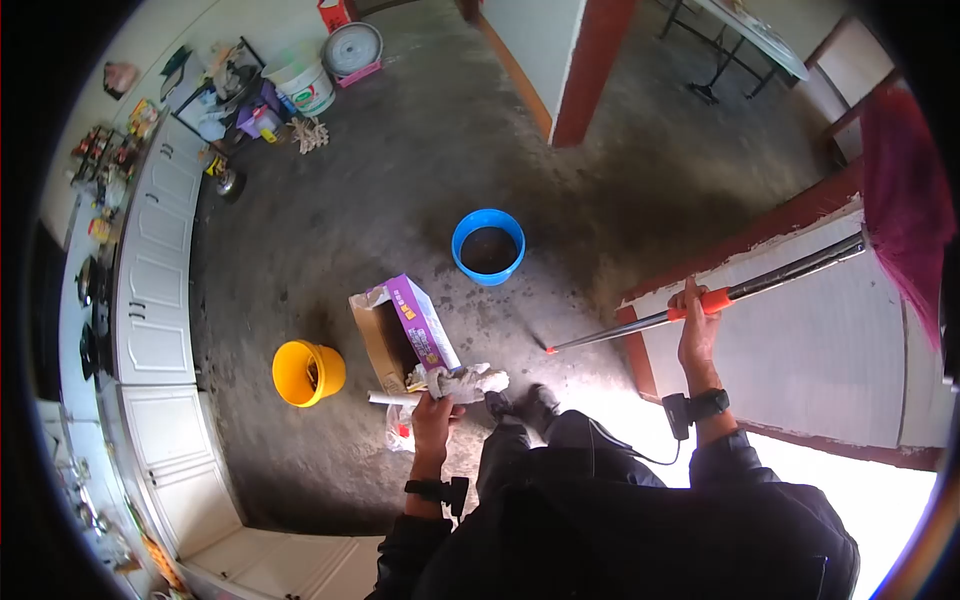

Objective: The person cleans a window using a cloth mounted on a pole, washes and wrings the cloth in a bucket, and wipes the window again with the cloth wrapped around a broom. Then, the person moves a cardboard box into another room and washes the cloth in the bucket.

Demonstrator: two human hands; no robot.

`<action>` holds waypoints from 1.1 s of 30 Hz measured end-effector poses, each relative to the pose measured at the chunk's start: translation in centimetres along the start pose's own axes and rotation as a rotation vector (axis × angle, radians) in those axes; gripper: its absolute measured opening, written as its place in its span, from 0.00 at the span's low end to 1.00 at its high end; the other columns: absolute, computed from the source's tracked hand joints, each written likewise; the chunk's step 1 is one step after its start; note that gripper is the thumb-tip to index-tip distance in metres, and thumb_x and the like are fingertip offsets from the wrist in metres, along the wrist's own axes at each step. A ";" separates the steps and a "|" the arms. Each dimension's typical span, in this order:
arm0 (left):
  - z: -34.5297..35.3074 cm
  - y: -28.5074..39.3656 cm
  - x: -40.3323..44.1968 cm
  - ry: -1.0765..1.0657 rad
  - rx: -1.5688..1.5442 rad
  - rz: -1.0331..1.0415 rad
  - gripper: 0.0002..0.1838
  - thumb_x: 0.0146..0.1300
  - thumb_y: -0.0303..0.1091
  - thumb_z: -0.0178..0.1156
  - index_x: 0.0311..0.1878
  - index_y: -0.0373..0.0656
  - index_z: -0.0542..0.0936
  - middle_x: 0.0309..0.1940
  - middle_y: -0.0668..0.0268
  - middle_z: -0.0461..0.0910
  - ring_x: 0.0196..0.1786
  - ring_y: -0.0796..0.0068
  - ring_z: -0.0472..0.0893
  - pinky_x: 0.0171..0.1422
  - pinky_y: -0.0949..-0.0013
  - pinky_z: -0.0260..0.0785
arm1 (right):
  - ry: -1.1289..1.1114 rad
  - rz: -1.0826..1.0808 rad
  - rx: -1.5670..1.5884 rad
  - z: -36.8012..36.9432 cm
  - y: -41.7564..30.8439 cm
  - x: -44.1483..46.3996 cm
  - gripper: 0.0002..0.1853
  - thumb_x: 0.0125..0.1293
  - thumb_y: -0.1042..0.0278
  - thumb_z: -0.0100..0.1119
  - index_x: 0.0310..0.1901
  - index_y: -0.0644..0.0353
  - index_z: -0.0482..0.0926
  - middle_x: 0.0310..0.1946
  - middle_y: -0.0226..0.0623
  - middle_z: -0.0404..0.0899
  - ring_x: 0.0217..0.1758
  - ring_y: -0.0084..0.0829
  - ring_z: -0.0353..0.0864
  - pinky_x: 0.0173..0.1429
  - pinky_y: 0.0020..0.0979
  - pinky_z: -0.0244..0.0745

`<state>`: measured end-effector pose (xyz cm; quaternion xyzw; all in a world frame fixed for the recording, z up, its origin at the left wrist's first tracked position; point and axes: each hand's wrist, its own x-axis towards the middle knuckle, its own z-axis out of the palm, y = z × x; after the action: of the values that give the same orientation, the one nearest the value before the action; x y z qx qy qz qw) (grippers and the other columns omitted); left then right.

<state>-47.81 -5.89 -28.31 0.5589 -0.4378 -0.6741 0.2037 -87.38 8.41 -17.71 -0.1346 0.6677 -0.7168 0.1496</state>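
Note:
My left hand (433, 428) is closed around a crumpled greyish-white cloth (468, 382), held low in front of my legs. Just behind the cloth, an opened purple-and-white cardboard box (423, 325) lies on the floor. A white roll-like piece (393, 398) and some clear plastic are close to this hand. Over on the right, my right hand (697, 325) grips a metal pole (795, 268) at its orange-red collar. One red-tipped end points down toward the floor by my feet. At the pole's far end hangs dark red material (905, 195); whether the two are joined, I cannot tell.
A blue bucket (488, 216) with dark contents stands ahead, and a yellow bucket (330, 372) stands to the left. White cabinets (155, 275) line the left side. A low wall (790, 330) runs along the right. Buckets and a basin (352, 50) sit at the far wall.

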 end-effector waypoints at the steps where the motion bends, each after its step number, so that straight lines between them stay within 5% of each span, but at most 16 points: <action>1: 0.5 0.3 0.9 -0.027 -0.024 0.004 0.11 0.67 0.33 0.56 0.50 0.41 0.75 0.35 0.66 0.82 0.31 0.77 0.83 0.30 0.75 0.74 | 0.004 -0.003 -0.011 -0.2 0.1 0.0 0.15 0.69 0.65 0.57 0.27 0.55 0.64 0.20 0.27 0.65 0.25 0.22 0.65 0.34 0.27 0.63; 13: 7.5 10.4 10.1 -0.047 0.107 0.227 0.13 0.67 0.36 0.56 0.51 0.42 0.75 0.36 0.66 0.82 0.34 0.76 0.83 0.32 0.75 0.75 | -0.052 0.023 0.017 0.0 0.1 2.7 0.13 0.68 0.66 0.55 0.27 0.56 0.64 0.17 0.27 0.66 0.22 0.20 0.66 0.30 0.26 0.61; 17: 10.1 14.8 12.9 0.032 -0.002 0.333 0.11 0.65 0.33 0.55 0.48 0.39 0.77 0.35 0.66 0.82 0.34 0.78 0.83 0.31 0.76 0.74 | -0.129 0.063 0.140 -0.8 1.2 4.4 0.08 0.67 0.73 0.57 0.30 0.59 0.70 0.20 0.28 0.69 0.23 0.20 0.67 0.32 0.29 0.68; 24: 13.7 18.8 15.2 0.134 0.111 0.434 0.19 0.66 0.35 0.56 0.59 0.41 0.74 0.36 0.69 0.82 0.33 0.80 0.81 0.31 0.77 0.72 | -0.186 0.090 0.132 -0.8 0.9 5.0 0.11 0.66 0.74 0.57 0.27 0.57 0.66 0.19 0.28 0.67 0.23 0.20 0.67 0.31 0.26 0.66; 28: 12.1 13.6 12.8 -0.094 0.191 0.357 0.20 0.67 0.36 0.56 0.60 0.41 0.73 0.43 0.67 0.82 0.38 0.78 0.82 0.36 0.73 0.75 | -0.186 0.084 0.059 -0.2 0.2 5.2 0.13 0.65 0.73 0.58 0.26 0.57 0.65 0.18 0.27 0.66 0.23 0.20 0.68 0.30 0.25 0.65; 30: 9.3 7.6 11.8 -0.193 0.650 0.521 0.16 0.67 0.37 0.55 0.55 0.42 0.77 0.41 0.66 0.82 0.37 0.79 0.82 0.39 0.74 0.73 | -0.188 0.093 0.080 0.2 0.3 5.6 0.13 0.65 0.72 0.59 0.26 0.57 0.64 0.18 0.27 0.66 0.22 0.20 0.67 0.30 0.26 0.65; 32: 5.9 -0.7 9.4 -0.156 0.485 0.222 0.14 0.67 0.39 0.55 0.49 0.41 0.80 0.37 0.64 0.82 0.35 0.76 0.82 0.40 0.72 0.73 | -0.207 0.094 0.107 0.5 0.7 5.7 0.14 0.66 0.72 0.59 0.26 0.57 0.64 0.18 0.27 0.66 0.22 0.20 0.67 0.30 0.26 0.64; 33: 5.2 -0.6 5.3 -0.122 0.708 0.352 0.15 0.66 0.41 0.56 0.46 0.40 0.80 0.33 0.61 0.82 0.34 0.72 0.81 0.41 0.67 0.74 | -0.228 0.095 0.124 0.7 1.0 5.7 0.14 0.66 0.71 0.59 0.26 0.56 0.65 0.18 0.27 0.66 0.22 0.20 0.68 0.30 0.26 0.64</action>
<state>-54.07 -7.76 -31.88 0.4700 -0.7433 -0.4684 0.0847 -92.36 5.47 -18.65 -0.1739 0.6064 -0.7289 0.2659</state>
